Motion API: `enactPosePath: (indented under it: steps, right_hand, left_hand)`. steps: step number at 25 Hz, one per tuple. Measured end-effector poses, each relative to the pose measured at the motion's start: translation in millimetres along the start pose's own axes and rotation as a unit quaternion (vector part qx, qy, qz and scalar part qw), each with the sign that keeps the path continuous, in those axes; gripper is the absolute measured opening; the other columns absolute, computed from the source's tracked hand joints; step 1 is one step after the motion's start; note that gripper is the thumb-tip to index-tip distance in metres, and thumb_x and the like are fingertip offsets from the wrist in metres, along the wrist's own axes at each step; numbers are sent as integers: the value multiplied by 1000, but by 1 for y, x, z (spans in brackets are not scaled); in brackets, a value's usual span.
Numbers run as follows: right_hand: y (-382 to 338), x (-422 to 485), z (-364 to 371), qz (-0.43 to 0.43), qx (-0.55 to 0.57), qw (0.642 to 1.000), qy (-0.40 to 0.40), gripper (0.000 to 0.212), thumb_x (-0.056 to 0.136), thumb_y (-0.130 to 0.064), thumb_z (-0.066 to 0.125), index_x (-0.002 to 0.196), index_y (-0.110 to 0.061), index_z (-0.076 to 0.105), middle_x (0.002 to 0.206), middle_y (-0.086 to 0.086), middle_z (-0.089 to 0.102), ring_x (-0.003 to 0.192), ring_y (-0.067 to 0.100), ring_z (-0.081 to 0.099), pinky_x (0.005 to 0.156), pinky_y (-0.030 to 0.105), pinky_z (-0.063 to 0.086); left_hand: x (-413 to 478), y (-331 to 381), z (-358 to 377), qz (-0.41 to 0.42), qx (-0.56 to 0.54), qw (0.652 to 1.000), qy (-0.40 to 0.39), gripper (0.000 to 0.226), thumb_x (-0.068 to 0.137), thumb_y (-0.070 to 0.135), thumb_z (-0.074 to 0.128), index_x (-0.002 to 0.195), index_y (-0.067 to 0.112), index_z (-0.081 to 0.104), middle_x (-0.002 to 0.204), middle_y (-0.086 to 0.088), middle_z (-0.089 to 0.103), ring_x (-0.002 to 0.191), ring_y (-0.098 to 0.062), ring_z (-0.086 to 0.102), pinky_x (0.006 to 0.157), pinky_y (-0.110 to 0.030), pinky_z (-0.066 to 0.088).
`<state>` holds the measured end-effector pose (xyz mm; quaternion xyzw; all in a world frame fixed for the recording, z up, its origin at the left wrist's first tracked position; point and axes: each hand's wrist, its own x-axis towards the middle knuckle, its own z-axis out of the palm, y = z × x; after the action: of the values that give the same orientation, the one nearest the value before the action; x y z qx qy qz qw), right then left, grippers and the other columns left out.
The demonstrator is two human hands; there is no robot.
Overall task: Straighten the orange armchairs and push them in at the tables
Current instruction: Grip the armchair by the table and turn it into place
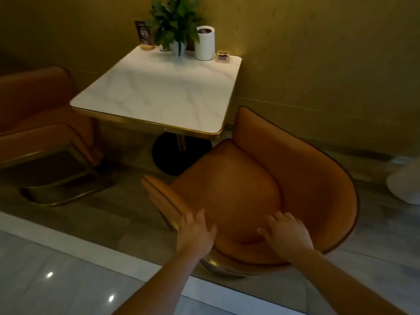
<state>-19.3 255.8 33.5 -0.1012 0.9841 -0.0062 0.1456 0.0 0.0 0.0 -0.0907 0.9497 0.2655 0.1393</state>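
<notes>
Head view: left-edge armchair (34, 105) half out-of-frame

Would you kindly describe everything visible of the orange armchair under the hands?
The orange armchair has smooth, leather-like upholstery, dark piping along its curved wraparound back, a rounded seat cushion and a shiny metal base. It stands askew by the table, not pushed in. The left hand rests on its near arm, the right hand inside its back.
</notes>
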Motion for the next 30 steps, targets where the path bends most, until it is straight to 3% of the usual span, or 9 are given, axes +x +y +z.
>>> enactPosePath:
  steps: [5,8,10,14,21,25,30]
  right_hand:
    - [45,-20,37,2,-17,1000,22,47,96,-63,24,108,-36,61,106,-11,59,102,14,54,94,33,40]
    - [63,-31,54,-15,-21,995,97,42,97,-55,37,85,-31,70,83,-10,63,84,16,59,91,37,46]
    - [62,-32,59,-18,-24,990,140,36,96,-47,48,77,-29,71,76,-7,64,78,18,60,89,40,48]
    - [55,-24,63,-1,-34,988,148,35,91,-41,46,73,-26,72,74,-5,65,77,21,58,85,39,46]
    - [54,-19,68,28,-29,987,158,30,87,-42,51,67,-29,69,68,-12,58,70,13,51,75,34,43]
    - [55,-17,66,58,-34,986,156,27,83,-45,55,67,-30,70,69,-14,59,74,12,54,76,31,44]
    - [60,-15,67,61,-16,986,152,25,78,-47,58,60,-32,67,64,-20,58,69,5,52,68,25,42]
  left_hand:
    - [26,8,51,-57,26,998,-29,69,97,60,41,155,29,18,164,-8,10,151,-35,5,116,-54,27]
    - [31,2,79,-62,104,993,-10,66,96,62,37,152,29,25,165,-11,8,151,-37,-6,121,-60,13]
    - [34,-2,89,-60,157,986,-7,66,95,65,35,149,29,29,165,-13,6,151,-40,-10,119,-63,2]
    - [40,-10,93,-39,244,969,0,69,91,70,25,147,30,36,165,-15,8,149,-42,-14,111,-68,-16]
    - [53,-27,76,11,269,963,9,66,89,67,12,125,34,56,164,-9,22,151,-39,-12,108,-73,-18]
    - [55,-26,79,8,262,965,18,64,86,67,13,117,37,60,162,-5,29,151,-40,-9,109,-74,-12]
    - [59,-26,85,-10,259,965,25,63,80,71,21,128,46,54,165,-2,20,151,-40,-12,108,-75,-14]
